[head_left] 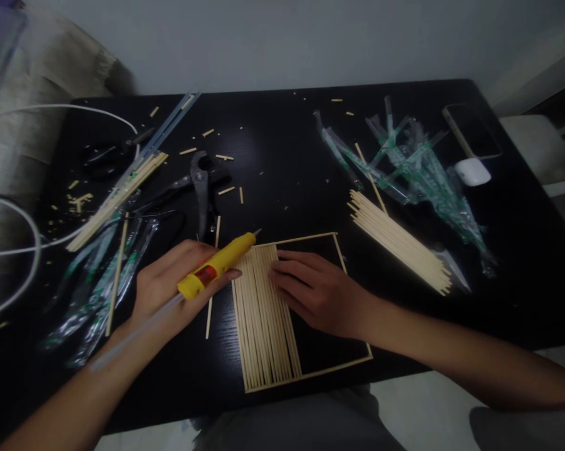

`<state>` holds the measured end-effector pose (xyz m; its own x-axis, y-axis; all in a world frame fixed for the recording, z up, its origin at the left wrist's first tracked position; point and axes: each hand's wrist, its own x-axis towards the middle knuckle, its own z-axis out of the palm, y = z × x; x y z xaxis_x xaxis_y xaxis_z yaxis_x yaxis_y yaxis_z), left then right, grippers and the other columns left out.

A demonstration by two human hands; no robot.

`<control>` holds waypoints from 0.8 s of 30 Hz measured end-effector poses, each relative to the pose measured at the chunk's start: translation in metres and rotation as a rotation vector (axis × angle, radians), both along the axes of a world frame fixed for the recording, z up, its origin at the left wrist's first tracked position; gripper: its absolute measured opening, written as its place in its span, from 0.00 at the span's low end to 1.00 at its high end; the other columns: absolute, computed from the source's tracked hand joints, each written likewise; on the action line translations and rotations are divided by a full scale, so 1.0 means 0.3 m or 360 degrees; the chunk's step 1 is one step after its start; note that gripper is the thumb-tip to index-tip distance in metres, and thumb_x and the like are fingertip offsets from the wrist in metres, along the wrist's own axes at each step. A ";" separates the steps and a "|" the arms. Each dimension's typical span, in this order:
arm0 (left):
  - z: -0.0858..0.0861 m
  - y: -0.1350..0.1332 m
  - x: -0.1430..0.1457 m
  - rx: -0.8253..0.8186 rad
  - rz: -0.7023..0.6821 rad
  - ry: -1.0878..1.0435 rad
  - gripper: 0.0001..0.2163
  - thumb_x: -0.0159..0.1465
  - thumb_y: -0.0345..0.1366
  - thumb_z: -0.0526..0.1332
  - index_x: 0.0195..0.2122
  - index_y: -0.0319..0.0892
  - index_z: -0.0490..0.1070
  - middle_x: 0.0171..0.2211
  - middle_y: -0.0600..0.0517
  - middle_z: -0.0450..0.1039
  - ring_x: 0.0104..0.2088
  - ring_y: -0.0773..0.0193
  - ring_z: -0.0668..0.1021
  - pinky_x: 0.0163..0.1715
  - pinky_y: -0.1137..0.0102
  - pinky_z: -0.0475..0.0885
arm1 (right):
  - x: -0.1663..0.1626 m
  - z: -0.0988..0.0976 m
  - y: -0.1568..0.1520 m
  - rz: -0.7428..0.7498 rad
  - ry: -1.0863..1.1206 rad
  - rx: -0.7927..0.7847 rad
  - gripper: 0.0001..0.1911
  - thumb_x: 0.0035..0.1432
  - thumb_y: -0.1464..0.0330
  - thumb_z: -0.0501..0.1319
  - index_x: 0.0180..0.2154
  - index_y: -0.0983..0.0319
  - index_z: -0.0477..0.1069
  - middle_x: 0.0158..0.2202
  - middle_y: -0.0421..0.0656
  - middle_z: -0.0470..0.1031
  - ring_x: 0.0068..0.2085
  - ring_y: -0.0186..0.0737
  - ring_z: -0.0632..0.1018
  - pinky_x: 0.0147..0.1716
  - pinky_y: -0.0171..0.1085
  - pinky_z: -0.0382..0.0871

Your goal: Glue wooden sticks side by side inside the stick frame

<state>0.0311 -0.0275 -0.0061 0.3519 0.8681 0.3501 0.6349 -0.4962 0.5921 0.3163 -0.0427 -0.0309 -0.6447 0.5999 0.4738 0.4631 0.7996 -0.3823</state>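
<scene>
A yellow hot glue gun (217, 266) with a clear glue stick (141, 335) out of its back is gripped in my left hand (174, 282). Its nozzle points up and right, near the top edge of a rectangular frame of thin sticks (329, 369). Inside the frame's left part, a row of wooden sticks (266, 319) lies side by side. My right hand (324, 291) has its fingers closed and pressed against the upper right edge of this row, on the outermost wooden stick (289, 329). Its thumb is hidden.
Loose wooden sticks (399, 241) lie in a bundle on the right by a blade (454, 269), plastic wrappers (418, 163), a phone (473, 131) and a white case (473, 171). Pliers (200, 188), scissors (106, 156), another stick bundle (118, 200), stick scraps and a white cable (38, 250) occupy the left.
</scene>
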 end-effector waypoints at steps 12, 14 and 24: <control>0.010 -0.005 0.032 -0.0055 0.0038 0.0071 0.16 0.74 0.56 0.67 0.39 0.49 0.77 0.29 0.56 0.78 0.24 0.64 0.80 0.24 0.67 0.77 | -0.004 -0.008 0.001 -0.0004 -0.0004 0.0048 0.09 0.74 0.77 0.64 0.52 0.74 0.81 0.52 0.55 0.86 0.60 0.55 0.85 0.61 0.50 0.85; 0.006 -0.002 0.037 -0.0030 0.0023 0.0118 0.16 0.74 0.55 0.67 0.39 0.49 0.76 0.30 0.55 0.78 0.25 0.63 0.81 0.24 0.66 0.77 | -0.005 -0.009 0.001 -0.0004 -0.0003 0.0062 0.10 0.74 0.77 0.64 0.52 0.73 0.81 0.51 0.55 0.86 0.60 0.55 0.85 0.61 0.49 0.85; -0.005 0.004 0.047 -0.0060 0.0006 0.0154 0.16 0.75 0.54 0.65 0.38 0.48 0.74 0.28 0.56 0.75 0.23 0.65 0.79 0.20 0.68 0.73 | -0.001 -0.012 -0.005 -0.0024 -0.0033 0.0032 0.11 0.75 0.76 0.63 0.54 0.71 0.81 0.52 0.55 0.85 0.62 0.53 0.83 0.63 0.50 0.84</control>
